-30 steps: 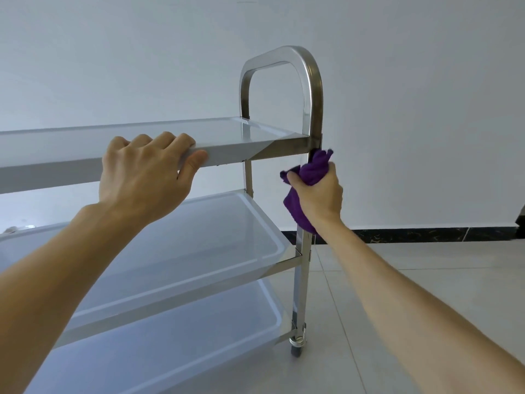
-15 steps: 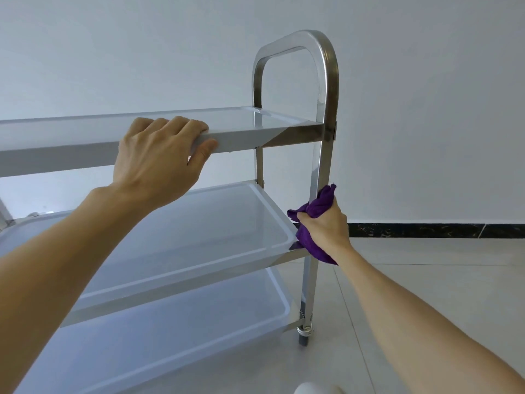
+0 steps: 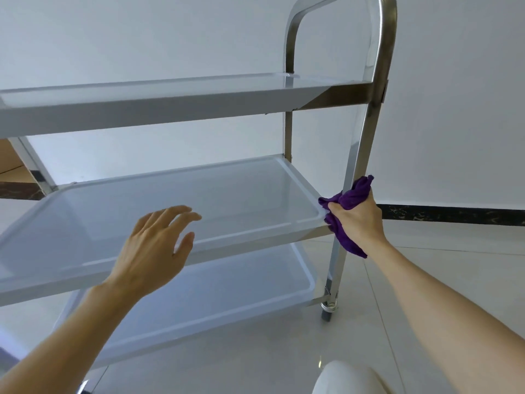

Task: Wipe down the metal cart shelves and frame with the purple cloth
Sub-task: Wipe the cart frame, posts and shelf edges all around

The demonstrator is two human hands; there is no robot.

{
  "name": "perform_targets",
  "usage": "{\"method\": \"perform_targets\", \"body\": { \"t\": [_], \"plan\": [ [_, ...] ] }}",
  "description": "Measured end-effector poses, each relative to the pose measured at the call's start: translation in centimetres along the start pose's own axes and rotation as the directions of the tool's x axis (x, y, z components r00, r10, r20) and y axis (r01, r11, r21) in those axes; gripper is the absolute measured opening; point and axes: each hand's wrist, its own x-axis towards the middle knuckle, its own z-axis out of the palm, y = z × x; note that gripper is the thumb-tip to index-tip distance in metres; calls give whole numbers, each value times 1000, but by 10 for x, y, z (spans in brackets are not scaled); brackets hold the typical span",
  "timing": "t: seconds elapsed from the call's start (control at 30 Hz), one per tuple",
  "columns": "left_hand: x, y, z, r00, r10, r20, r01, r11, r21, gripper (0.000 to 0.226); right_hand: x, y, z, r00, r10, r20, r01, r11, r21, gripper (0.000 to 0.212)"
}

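Observation:
A three-shelf metal cart fills the view; its near right upright post (image 3: 360, 143) rises to a curved handle. My right hand (image 3: 358, 220) grips the bunched purple cloth (image 3: 350, 199) around this post, level with the corner of the middle shelf (image 3: 159, 200). My left hand (image 3: 153, 248) hovers with spread fingers in front of the middle shelf's front rim, holding nothing. The top shelf (image 3: 159, 106) is above both hands and the bottom shelf (image 3: 204, 297) lies below.
A white wall stands behind the cart, with a dark skirting strip (image 3: 454, 214) along the pale tiled floor (image 3: 426, 280). A caster (image 3: 328, 309) sits under the post. A white rounded thing (image 3: 346, 379) shows at the bottom edge.
My right hand slid the cloth down the post from just under the top shelf to the middle shelf's corner. My left hand let go of the top shelf's rim and dropped to the middle shelf.

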Motion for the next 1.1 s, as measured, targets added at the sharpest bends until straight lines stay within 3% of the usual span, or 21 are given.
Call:
{"method": "perform_targets", "body": {
  "t": [0.13,0.23,0.33,0.47,0.63,0.73,0.8,0.87,0.93,1.1],
  "plan": [
    [-19,-13,25,959,-252,127,260,964,-49,43,-6,-4,-1,1000,-13,-7,14,998,55,36],
    [-25,-8,33,957,-272,103,271,962,17,46,-13,-6,-4,999,-38,-18,39,998,59,42],
    [-25,-9,33,958,-272,95,270,962,31,44,-29,-4,-10,985,-104,-140,104,995,-9,46],
    [-27,-9,36,958,-281,63,279,960,32,43,-54,-9,-14,910,-338,-242,324,941,-96,48],
    [-26,-7,36,959,-280,48,278,960,36,42,-52,-36,-23,730,-668,-143,596,725,-345,35],
    [-26,-5,35,961,-274,37,273,961,39,42,-46,-48,-16,657,-754,19,678,580,-451,30],
    [-26,-4,33,961,-274,41,273,961,36,43,-46,-48,-3,588,-785,192,715,395,-576,35],
    [-28,-4,32,962,-271,42,269,962,37,44,-42,-41,8,587,-656,474,756,234,-612,51],
    [-28,-3,32,962,-269,38,268,963,37,45,-35,-33,8,639,-396,660,766,244,-595,72],
    [-25,-1,34,960,-277,46,276,961,31,48,-16,-27,-1,618,-166,769,777,279,-564,100]
  ]
}}
